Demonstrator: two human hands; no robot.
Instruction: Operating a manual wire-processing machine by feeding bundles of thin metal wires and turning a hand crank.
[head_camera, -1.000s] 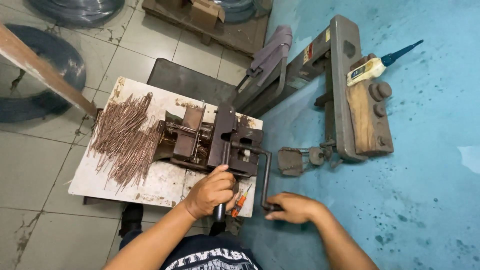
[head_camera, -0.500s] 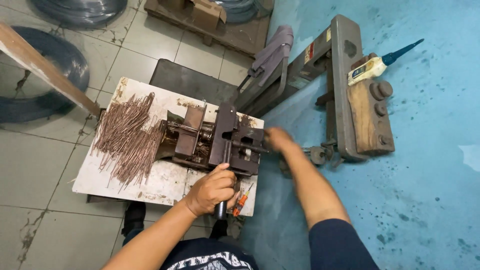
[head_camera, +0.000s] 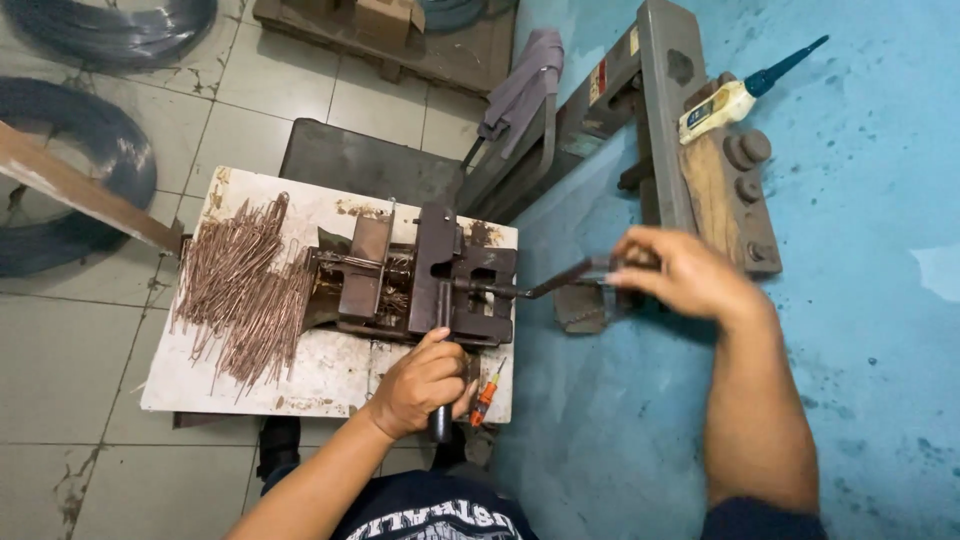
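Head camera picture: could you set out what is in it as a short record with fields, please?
Place: white board over a tiled floor, beside a blue surface
Machine: small brown metal bending tool on the board
Left hand: closed round a dark handle at the tool's near side
Right hand: closed on the crank handle that sticks out to the right
Pile: bent copper-coloured wires on the board's left part
Small item: orange screwdriver by the left hand
Also: wire coils on the floor
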